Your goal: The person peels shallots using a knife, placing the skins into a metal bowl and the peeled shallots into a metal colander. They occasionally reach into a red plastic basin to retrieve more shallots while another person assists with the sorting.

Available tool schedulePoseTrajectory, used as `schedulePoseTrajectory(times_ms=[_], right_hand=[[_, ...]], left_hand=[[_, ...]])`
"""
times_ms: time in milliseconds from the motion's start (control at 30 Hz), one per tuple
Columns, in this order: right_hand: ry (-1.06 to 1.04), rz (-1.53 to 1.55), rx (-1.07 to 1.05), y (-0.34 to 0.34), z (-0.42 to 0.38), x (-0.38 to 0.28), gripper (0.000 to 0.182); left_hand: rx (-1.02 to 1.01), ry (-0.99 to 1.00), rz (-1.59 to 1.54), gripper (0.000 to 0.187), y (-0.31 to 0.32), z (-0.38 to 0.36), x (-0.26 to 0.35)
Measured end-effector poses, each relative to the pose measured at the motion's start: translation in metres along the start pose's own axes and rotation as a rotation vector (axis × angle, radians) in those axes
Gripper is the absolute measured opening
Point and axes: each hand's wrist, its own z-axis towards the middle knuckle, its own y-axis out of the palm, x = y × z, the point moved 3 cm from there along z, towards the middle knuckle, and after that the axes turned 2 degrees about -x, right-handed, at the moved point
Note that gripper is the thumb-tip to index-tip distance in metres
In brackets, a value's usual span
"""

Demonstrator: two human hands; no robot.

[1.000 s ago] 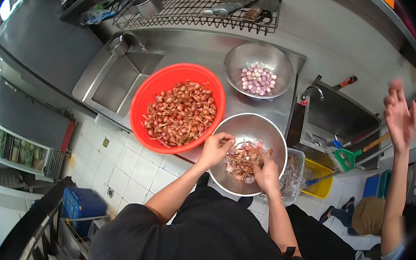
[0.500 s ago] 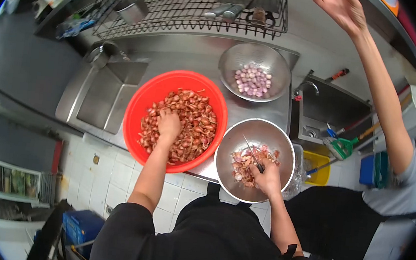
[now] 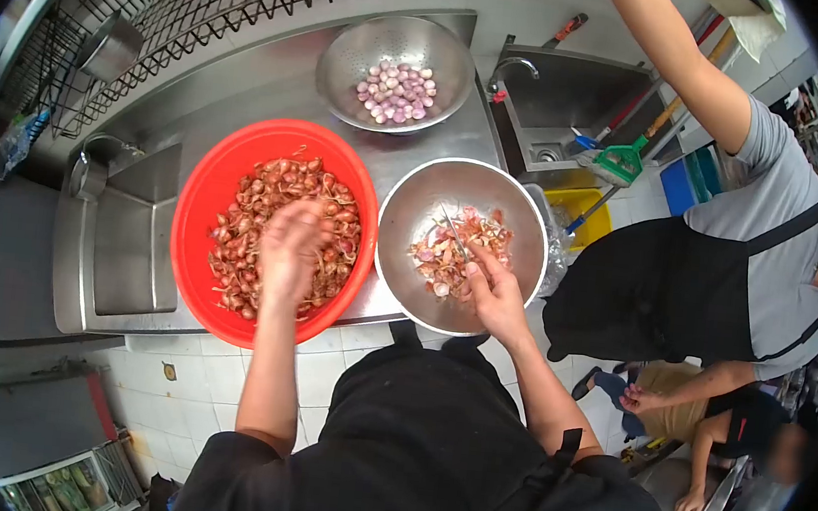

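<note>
My left hand (image 3: 289,249), smeared by motion, is above the unpeeled shallots (image 3: 251,211) in a big red basin (image 3: 201,186); I cannot tell whether it holds one. In my right hand (image 3: 496,292) is a small knife (image 3: 451,223), its thin blade pointing up and away from me. That hand hangs over the near side of a steel bowl (image 3: 411,182), where reddish shallot skins and pieces (image 3: 448,259) lie. Behind the bowl, a perforated steel colander (image 3: 345,52) holds peeled, pale purple shallots (image 3: 395,94).
A steel sink (image 3: 134,249) lies left of the basin. Above the counter runs a wire rack (image 3: 206,14). At the right stands a co-worker in a black apron (image 3: 662,290), one arm raised. Another person (image 3: 695,401) is at a metal pot. A yellow bin (image 3: 590,214) stands beyond the bowl.
My left hand has lifted out of the shallots. My right hand still holds the knife over the bowl. The view has shifted right, and a second person now shows at lower right.
</note>
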Motion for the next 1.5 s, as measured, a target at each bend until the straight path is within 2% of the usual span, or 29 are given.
schedulePoseTrajectory(times_ms=[33,67,100,167,200,233,267,300,400,467,533,700,733,833,900,967,1000,1067,1100,1167,1233,1333,1367,1433,1500], right_hand=[[-0.12,-0.051,0.043,0.003,-0.002,0.001,0.04],[-0.257,-0.103,0.092,0.003,0.0,-0.003,0.04],[-0.26,-0.103,0.051,0.006,-0.002,-0.005,0.041],[-0.228,0.057,-0.047,0.015,-0.012,-0.022,0.044],[-0.307,0.072,-0.054,0.02,-0.017,-0.03,0.045],[-0.38,0.086,-0.06,0.022,-0.021,-0.038,0.046],[-0.313,0.026,-0.091,0.022,-0.026,-0.043,0.046],[-0.404,0.004,-0.054,0.024,-0.027,-0.049,0.047],[-0.388,0.055,-0.044,0.027,-0.033,-0.059,0.049],[-0.483,0.076,0.029,0.027,-0.032,-0.055,0.049],[-0.461,0.079,0.038,0.028,-0.034,-0.053,0.049],[-0.469,0.216,0.021,0.03,-0.033,-0.063,0.045],[-0.485,0.207,0.03,0.03,-0.031,-0.062,0.043],[-0.507,0.194,0.048,0.027,-0.027,-0.064,0.038],[-0.505,0.191,0.053,0.028,-0.023,-0.064,0.037],[-0.476,0.316,0.058,0.029,-0.018,-0.059,0.035],[-0.475,0.311,0.048,0.027,-0.017,-0.062,0.035],[-0.303,0.36,-0.043,0.022,-0.015,-0.064,0.037],[-0.304,0.355,-0.053,0.021,-0.015,-0.067,0.037],[-0.186,0.456,-0.013,0.018,-0.014,-0.069,0.039],[-0.196,0.456,-0.017,0.013,-0.012,-0.065,0.039],[-0.321,0.291,0.083,0.006,-0.006,-0.059,0.036],[-0.32,0.292,0.078,0.005,-0.002,-0.053,0.036],[-0.373,0.121,0.267,-0.005,0.004,-0.044,0.035],[-0.358,0.122,0.269,-0.016,0.011,-0.032,0.037]], left_hand=[[-0.162,-0.093,-0.188,0.019,0.019,-0.008,-0.007],[-0.179,-0.167,-0.279,0.023,0.03,-0.012,-0.021],[-0.111,-0.223,-0.279,0.023,0.046,-0.021,-0.027],[-0.251,-0.18,-0.218,0.022,0.069,-0.03,-0.037],[-0.263,-0.207,-0.222,0.022,0.075,-0.033,-0.042],[-0.306,-0.136,-0.163,0.023,0.083,-0.036,-0.044],[-0.349,-0.063,-0.103,0.024,0.089,-0.04,-0.045],[-0.359,-0.085,-0.103,0.024,0.096,-0.045,-0.044],[-0.371,-0.008,0.013,0.022,0.106,-0.053,-0.038],[-0.354,0.003,0.017,0.022,0.108,-0.054,-0.043],[-0.336,0.018,0.019,0.022,0.112,-0.056,-0.042],[-0.335,0.339,0.301,0.02,0.124,-0.062,-0.029],[-0.335,0.345,0.298,0.02,0.124,-0.063,-0.029],[-0.355,0.675,0.579,0.022,0.125,-0.067,-0.029],[-0.332,0.711,0.618,0.022,0.124,-0.065,-0.027],[-0.35,0.88,0.737,0.026,0.127,-0.068,-0.021],[-0.338,0.882,0.737,0.026,0.128,-0.068,-0.022],[-0.31,0.38,0.187,0.025,0.123,-0.06,-0.035],[-0.301,0.387,0.187,0.025,0.119,-0.057,-0.036],[-0.417,-0.065,-0.324,0.025,0.113,-0.048,-0.048],[-0.426,-0.055,-0.338,0.025,0.111,-0.046,-0.046],[-0.445,-0.223,-0.49,0.026,0.11,-0.045,-0.048],[-0.442,-0.221,-0.489,0.026,0.108,-0.043,-0.049],[-0.431,-0.344,-0.642,0.026,0.107,-0.039,-0.053],[-0.426,-0.303,-0.637,0.026,0.106,-0.037,-0.055]])
